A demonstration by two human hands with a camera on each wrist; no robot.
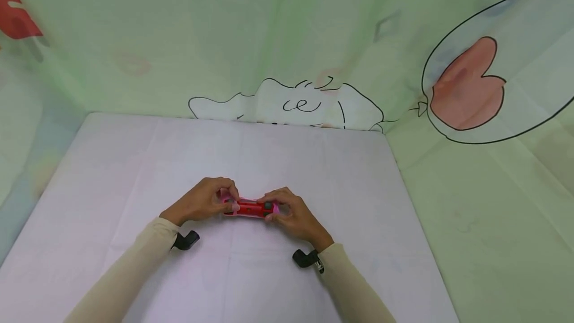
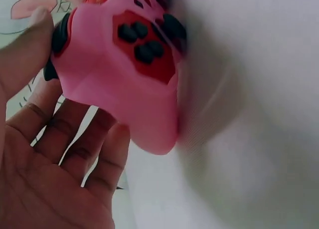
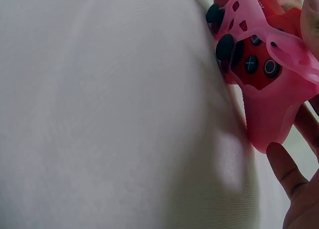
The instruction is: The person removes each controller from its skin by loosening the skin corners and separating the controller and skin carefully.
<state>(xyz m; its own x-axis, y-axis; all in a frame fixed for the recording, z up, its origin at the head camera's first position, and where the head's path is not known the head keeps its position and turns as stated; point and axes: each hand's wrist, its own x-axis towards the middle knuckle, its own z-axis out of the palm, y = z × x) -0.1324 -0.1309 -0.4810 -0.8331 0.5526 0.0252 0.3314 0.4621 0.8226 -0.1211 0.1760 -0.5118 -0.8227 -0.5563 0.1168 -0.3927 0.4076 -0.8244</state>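
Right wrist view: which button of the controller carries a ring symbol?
The black button just right of the cross button; only its symbol is round.

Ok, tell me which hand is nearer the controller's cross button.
Right. The right hand grips the controller at the end with the cross button; the left hand holds the opposite end, farther from it.

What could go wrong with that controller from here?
The pink cover looks bunched by the right hand, so a hard tug might tear it. The thumbsticks point toward the white cloth, so pushing down on the controller could strain them.
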